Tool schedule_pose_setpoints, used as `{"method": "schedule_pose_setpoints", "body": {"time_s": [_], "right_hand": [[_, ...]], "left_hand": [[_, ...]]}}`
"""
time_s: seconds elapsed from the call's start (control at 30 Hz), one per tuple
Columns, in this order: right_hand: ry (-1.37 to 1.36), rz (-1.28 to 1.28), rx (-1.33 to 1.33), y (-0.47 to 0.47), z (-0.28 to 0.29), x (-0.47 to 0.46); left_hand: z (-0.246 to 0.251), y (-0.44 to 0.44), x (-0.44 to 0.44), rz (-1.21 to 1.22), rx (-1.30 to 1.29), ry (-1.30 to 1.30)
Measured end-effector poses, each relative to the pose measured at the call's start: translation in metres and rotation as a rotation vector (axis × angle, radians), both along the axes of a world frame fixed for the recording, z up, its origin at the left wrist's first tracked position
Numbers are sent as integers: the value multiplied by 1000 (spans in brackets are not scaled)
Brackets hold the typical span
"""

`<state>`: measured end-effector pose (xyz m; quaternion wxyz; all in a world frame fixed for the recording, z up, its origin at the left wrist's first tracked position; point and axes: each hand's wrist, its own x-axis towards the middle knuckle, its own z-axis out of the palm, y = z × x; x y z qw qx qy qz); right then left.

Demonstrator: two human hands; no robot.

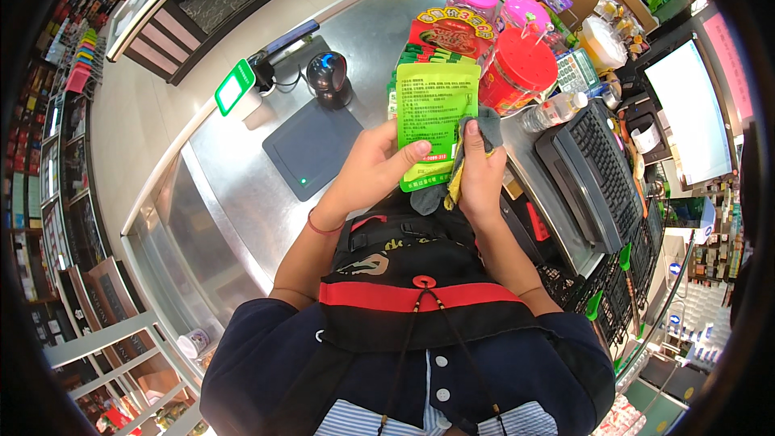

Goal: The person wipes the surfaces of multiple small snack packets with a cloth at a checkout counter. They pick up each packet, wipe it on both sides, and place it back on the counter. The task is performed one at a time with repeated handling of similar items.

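Note:
A green foil snack pouch (433, 115) is held upright over the metal counter, its printed side facing me. My left hand (382, 160) grips its lower left edge, with the thumb across the front. In my right hand (483, 172) is a grey cloth (485, 127) with a yellow edge, bunched up against the pouch's lower right side. Part of the cloth hangs below the pouch. Behind the pouch stands a red and green display box (451, 36) of packets, partly covered by it.
Left on the steel counter (242, 151) are a dark flat pad (315, 148), a black scanner (327, 75) and a green-framed payment sign (235, 87). To the right stand a red lollipop tub (522, 66), a plastic bottle (554, 112), a black keyboard (596, 175) and a monitor (690, 109).

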<state>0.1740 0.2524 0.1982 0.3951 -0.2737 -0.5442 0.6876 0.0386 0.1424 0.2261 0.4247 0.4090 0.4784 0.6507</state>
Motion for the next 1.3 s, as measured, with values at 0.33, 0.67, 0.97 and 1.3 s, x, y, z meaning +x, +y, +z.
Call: {"method": "schedule_pose_setpoints", "body": {"time_s": [0.33,0.67,0.97,1.3], "right_hand": [[275,-129,-261,12,2,6],[237,104,-201,0,-9,13],[311,318,-202,-11,-15,7],[305,311,-219,-9,-21,10]], "left_hand": [[-4,-6,-14,238,96,-134],[2,-8,-13,295,110,-174],[1,-4,-6,291,102,-221],[10,-4,-6,328,80,-281]]}}
